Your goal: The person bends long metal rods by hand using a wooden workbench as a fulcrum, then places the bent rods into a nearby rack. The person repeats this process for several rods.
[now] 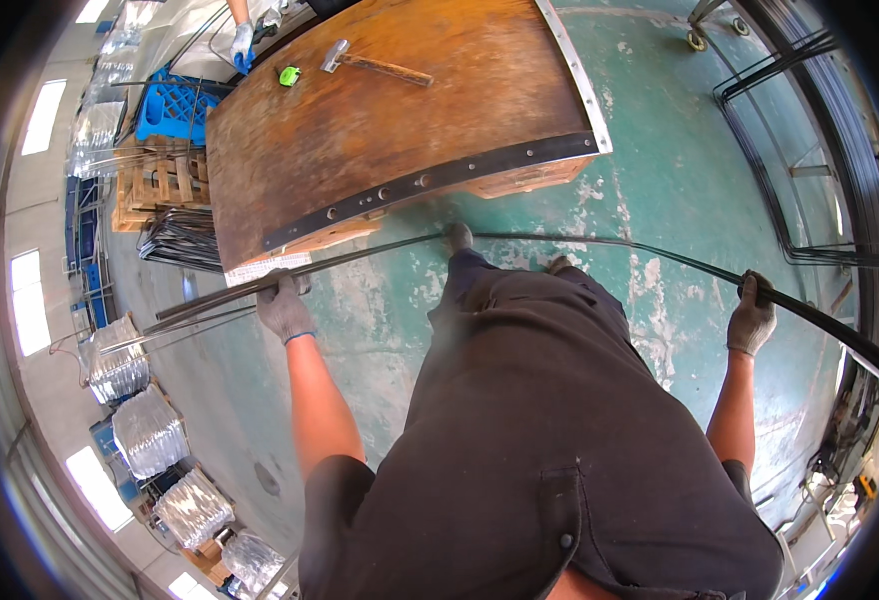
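A bundle of long dark metal rods [520, 238] runs across in front of me at waist height, from lower left to far right. My left hand [283, 308], in a grey glove, grips the bundle near its left part. Gloved the same way, my right hand [752, 318] is closed around it near the right end. The rods hang just in front of the near edge of a rusty brown workbench [380, 130] with a black bolted front strip. My dark clothing hides the floor below me.
A hammer [375, 65] and a small green tape measure [289, 75] lie on the workbench. Another person's gloved hand [244, 42] shows at the far edge. Wooden pallets and a blue crate [172, 108] stand at left, wrapped bundles [150, 430] lower left, a metal rack [790, 180] at right.
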A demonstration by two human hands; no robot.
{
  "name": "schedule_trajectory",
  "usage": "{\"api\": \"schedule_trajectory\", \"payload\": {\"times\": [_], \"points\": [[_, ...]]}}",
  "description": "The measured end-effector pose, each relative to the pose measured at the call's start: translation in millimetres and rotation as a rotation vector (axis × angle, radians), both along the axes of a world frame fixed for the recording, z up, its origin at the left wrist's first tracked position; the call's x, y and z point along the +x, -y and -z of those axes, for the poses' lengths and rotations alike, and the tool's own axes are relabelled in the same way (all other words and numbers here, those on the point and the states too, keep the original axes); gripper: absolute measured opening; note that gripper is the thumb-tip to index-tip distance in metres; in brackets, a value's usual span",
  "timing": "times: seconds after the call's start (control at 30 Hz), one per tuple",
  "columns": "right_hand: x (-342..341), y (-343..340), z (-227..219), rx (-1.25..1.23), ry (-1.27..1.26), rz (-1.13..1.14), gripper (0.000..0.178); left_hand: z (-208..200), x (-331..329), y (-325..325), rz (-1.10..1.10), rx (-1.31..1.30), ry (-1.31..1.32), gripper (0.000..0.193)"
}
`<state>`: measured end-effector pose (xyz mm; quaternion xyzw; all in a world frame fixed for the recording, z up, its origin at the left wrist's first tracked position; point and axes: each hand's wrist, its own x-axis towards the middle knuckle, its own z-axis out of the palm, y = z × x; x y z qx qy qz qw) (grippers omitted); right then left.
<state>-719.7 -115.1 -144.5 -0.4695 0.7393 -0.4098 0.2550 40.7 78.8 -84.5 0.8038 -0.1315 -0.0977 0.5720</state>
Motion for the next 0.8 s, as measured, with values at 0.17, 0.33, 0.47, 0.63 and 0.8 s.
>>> {"api": "schedule_trajectory", "payload": {"times": [0.17, 0.33, 0.47, 0.63, 0.8], "points": [[22.1, 3.6, -10.7, 0.006, -0.111, -0.034, 0.024, -0.9, 11.9, -15.1, 0.086, -0.027, -0.041, 0.021], [21.5, -4.3, -5.0, 0.015, -0.097, 0.017, 0.022, 11.8, 23.6, -11.1, 0.188, 0.062, -0.084, 0.017], [16.6, -9.1, 3.5, -0.024, 0.005, 0.044, 0.023, 66.6, 24.7, -23.1, 0.248, 0.263, 0.129, 0.026], [30.1, -10.8, 4.9, -0.006, 0.003, 0.064, 0.024, 64.2, -25.3, -10.6, 0.141, 0.291, 0.187, 0.027], [35.8, -14.7, 2.8, -0.009, -0.037, 0.044, 0.024, 50.1, -61.8, -2.7, 0.126, 0.320, 0.307, 0.017]]}}
